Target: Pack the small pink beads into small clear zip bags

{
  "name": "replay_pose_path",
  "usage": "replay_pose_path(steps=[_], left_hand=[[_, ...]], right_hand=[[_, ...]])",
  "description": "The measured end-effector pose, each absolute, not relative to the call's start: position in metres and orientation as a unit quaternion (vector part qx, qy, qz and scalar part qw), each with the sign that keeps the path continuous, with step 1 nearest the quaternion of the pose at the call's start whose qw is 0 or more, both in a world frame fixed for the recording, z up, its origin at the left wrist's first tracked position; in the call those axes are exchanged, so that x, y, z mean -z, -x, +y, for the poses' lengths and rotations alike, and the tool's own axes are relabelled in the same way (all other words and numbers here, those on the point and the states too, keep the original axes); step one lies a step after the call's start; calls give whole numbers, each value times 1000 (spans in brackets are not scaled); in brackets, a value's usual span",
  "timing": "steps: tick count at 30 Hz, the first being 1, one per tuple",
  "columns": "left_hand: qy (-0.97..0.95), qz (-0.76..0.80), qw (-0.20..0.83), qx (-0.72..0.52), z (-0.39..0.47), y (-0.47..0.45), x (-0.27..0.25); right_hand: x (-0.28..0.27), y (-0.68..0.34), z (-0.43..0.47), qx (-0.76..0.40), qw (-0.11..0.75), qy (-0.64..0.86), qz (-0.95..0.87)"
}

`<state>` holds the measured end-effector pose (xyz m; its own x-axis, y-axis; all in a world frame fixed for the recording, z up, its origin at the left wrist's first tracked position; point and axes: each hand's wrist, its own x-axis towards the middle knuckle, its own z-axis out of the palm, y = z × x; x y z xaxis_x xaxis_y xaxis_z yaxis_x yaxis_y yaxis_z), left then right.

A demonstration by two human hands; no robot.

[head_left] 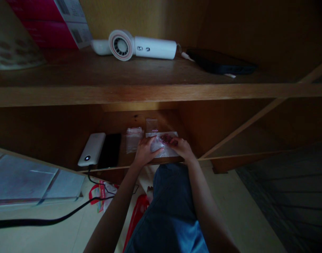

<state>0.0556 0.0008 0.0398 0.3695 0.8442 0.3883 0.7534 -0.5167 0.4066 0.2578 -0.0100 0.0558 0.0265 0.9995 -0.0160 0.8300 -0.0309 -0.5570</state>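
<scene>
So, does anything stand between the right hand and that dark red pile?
Nothing visible does: the right hand is at the right edge of the dark red pile. The left hand sits to the pile's left, not between them.

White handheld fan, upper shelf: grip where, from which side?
I'd take the white fan by mid-handle, coming from the open front of the upper shelf. It lies lengthwise there, and its straight handle should wrap more easily than the round, vented head.

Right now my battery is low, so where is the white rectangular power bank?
In the head view, the white rectangular power bank lies toward the left on the lower wooden shelf, just left of the flat black rectangular device.
</scene>
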Motion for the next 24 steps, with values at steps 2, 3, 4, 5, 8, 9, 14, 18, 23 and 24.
replay_pose_path(steps=[2,3,4,5,8,9,14,18,23,24], left_hand=[[-832,478,84,-270,1,-56,-41],[-834,477,84,-265,1,-56,-41],[-835,478,83,-261,1,-56,-42],[-835,479,82,-258,1,-57,-42],[-834,481,83,-256,0,-57,-42],[-834,480,83,-258,1,-57,-42],[-834,478,90,-262,1,-57,-41],[-833,477,89,-267,1,-57,-42],[-836,472,86,-265,1,-56,-42],[-837,470,87,-265,1,-56,-42]], right_hand=[[-55,-258,-10,-205,190,692,-666],[-55,-257,-9,-203,186,693,-667],[-55,-257,-9,-200,184,693,-667],[-54,-257,-9,-196,184,694,-668],[-53,-257,-9,-185,182,698,-667],[-53,-257,-9,-182,180,700,-666],[-55,-256,-10,-166,173,713,-659],[-56,-255,-11,-161,169,718,-656],[-56,-257,-11,-176,169,716,-654],[-56,-257,-11,-179,171,714,-655]])
